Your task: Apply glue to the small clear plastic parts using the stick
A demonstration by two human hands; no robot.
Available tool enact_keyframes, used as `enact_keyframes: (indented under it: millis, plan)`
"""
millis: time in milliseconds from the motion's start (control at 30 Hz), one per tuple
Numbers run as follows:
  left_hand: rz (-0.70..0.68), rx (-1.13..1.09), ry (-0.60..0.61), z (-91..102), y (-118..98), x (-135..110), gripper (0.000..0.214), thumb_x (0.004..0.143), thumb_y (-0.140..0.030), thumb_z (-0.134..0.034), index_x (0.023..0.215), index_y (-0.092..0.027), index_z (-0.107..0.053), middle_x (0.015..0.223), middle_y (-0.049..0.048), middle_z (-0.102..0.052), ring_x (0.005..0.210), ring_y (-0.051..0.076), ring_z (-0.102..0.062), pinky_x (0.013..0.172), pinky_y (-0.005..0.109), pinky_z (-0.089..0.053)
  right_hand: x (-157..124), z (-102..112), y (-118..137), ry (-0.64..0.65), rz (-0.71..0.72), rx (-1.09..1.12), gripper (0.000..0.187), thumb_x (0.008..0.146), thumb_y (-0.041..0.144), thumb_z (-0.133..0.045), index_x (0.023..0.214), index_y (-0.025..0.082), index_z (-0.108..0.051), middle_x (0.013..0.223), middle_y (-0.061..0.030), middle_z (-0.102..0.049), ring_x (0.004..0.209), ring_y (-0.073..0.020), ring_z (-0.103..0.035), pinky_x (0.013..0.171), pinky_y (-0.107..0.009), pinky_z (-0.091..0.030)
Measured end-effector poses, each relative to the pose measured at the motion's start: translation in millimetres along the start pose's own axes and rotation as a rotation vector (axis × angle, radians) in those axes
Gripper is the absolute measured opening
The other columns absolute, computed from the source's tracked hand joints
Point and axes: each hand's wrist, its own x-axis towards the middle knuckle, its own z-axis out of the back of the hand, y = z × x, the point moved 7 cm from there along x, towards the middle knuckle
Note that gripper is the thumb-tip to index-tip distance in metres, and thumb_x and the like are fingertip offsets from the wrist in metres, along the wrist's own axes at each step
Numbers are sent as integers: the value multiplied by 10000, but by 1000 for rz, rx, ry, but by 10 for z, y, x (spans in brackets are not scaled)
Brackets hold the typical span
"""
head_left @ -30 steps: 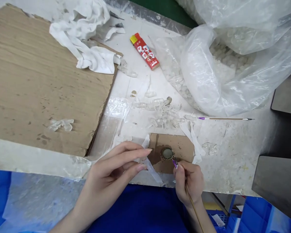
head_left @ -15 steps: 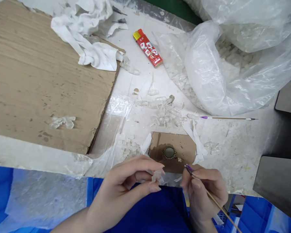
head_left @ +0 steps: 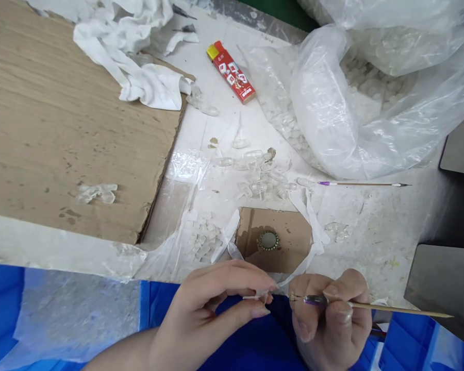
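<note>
Right hand [head_left: 330, 322]: thumb and fingers closed together around a wooden pick [head_left: 386, 307] with a purple collar, tip pointing toward the left hand, a tiny speck at the tip too small to identify. Left hand [head_left: 209, 309]: thumb and forefinger pinched nearly together on a small translucent piece [head_left: 258, 295], beside a white strip [head_left: 294, 275]; the other fingers curled. Round gold-rimmed cabochon setting [head_left: 269, 240]: flat on a brown cardboard square [head_left: 290, 242], just above and apart from both hands, on the white workbench [head_left: 371, 242]. Loose clear pieces [head_left: 257, 178]: scattered above the cardboard. Second pick [head_left: 365, 183]: lying on the bench beside a plastic bag [head_left: 351, 103].
</note>
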Motion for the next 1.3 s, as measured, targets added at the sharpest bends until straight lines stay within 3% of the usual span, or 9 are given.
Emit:
enact_keyframes:
  millis: [133,233,367,533,733,900,1100,1200,1300]
  plan:
    - [-30,136,32,3,12,-12,496,784,20,-824,1097,-362,-867,955,21,-860,758,164,-818,736,179,-674,-10,7,-7,5,-24,-17,151,1075,373,-541,988,328,-656,434,117,-403,271,-104,-275,340,-224,-243]
    - [-79,145,53,-27,48,-26,401,833,-95,-853,1147,-345,-853,1018,51,-847,738,185,-812,710,227,-695,-10,-36,-20,43,-39,9,142,1074,389,-539,1010,343,-656,421,122,-376,269,-109,-233,331,-233,-249]
    - [-147,195,65,-74,3,-15,217,918,-207,-810,1103,-304,-868,916,66,-869,714,210,-827,694,251,-705,3,-73,-28,47,-54,41,151,1076,409,-529,999,345,-641,395,137,-310,262,-103,-171,327,-226,-232]
    - [-148,246,70,-68,-69,17,69,905,-240,-831,952,-250,-881,777,55,-859,573,186,-793,547,210,-667,-10,-104,-44,65,-95,93,195,1095,412,-484,976,334,-617,409,142,-301,257,-89,-179,324,-194,-237]
    - [-209,285,70,-41,-52,-20,78,912,-225,-828,985,-242,-848,925,65,-856,755,185,-818,701,220,-684,-37,-148,-91,68,-161,156,230,1109,438,-437,951,336,-572,430,155,-247,240,-77,-137,287,-154,-223]
    - [-228,185,-75,2,-75,7,90,923,-245,-819,1006,-268,-844,744,24,-851,592,179,-798,585,221,-676,-24,-165,-141,55,-208,145,290,1101,461,-441,859,310,-495,402,169,-269,190,-60,-135,251,-126,-209]
    - [-274,235,-30,-67,-44,69,28,876,-217,-861,880,-243,-872,774,63,-853,608,198,-808,557,232,-680,-41,-208,-172,71,-251,245,288,1101,469,-452,863,311,-492,420,172,-273,184,-50,-136,243,-119,-198]
    - [-244,129,-120,9,-15,57,165,815,-140,-903,920,-257,-854,756,22,-833,630,176,-802,584,205,-678,-24,-122,-163,23,-193,191,258,1104,450,-456,903,312,-539,430,166,-267,218,-64,-138,258,-141,-213]
    - [-175,73,-205,107,-9,43,244,766,-37,-896,833,-258,-814,760,-35,-802,698,157,-826,687,187,-695,25,119,-101,-131,23,-90,231,1087,368,-527,875,291,-573,419,146,-325,264,-95,-245,319,-198,-296]
